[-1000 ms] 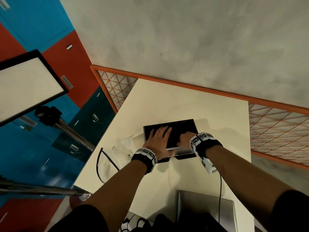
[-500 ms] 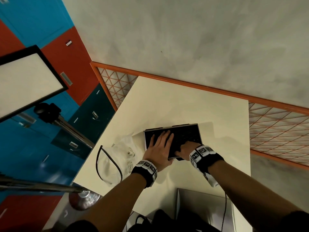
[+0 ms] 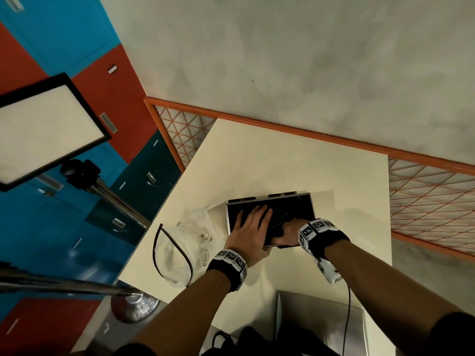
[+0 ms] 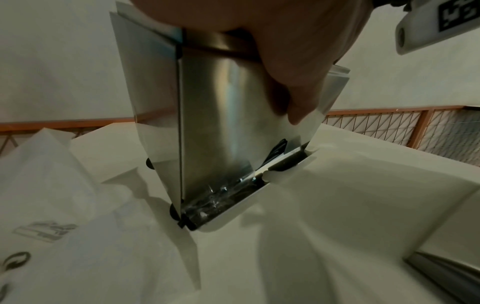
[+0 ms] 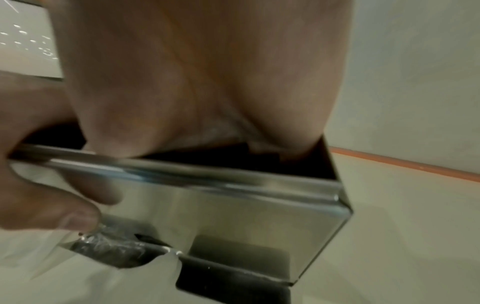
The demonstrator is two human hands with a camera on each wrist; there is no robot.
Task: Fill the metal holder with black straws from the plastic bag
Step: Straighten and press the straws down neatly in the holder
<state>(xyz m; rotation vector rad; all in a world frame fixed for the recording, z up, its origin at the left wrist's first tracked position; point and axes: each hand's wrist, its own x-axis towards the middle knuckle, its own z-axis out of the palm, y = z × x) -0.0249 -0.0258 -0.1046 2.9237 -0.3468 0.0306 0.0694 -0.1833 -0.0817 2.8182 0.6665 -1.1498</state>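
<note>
With our left hand flat on the black straws, fingers straight, the rectangular steel holder now sits farther right; right hand grips its near rim.

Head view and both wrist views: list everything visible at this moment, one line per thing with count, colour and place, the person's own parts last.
Metal holder: one, silver, on the table, open top up.
Black straws: many, black, filling the holder.
Plastic bag: one, clear-white, on the table left of the holder.
Table: one, cream, centre.
Metal box: one, grey, near table edge.
Light panel: one, white with black frame, on a stand, left.
Lockers: several, blue, red, teal, left.
Left hand: flat on the straws, thumb down the holder's front.
Right hand: fingers down inside the holder, among the straws.
</note>
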